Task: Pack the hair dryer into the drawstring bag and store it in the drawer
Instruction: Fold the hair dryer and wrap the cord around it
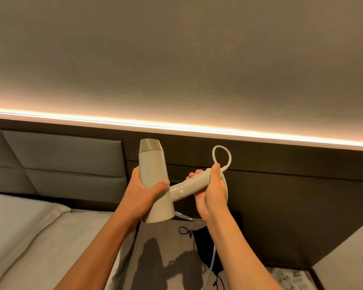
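Centre frame: left hand (pixel 144 188) wraps dryer (pixel 155 185) barrel, right hand (pixel 212 189) grips handle. Cord (pixel 221 154) loops above. Black bag (pixel 205 245) below, half hidden behind right forearm; bed (pixel 29 227) lower left.

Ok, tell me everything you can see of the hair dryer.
The hair dryer is cream, seemingly smooth plastic, with a tan nozzle end pointing up. It is held in the air above the bedside surface. The left hand grips its barrel; the right hand wraps its handle, which angles out to the right at a hinge. Its pale cord loops above the right hand, then hangs down.
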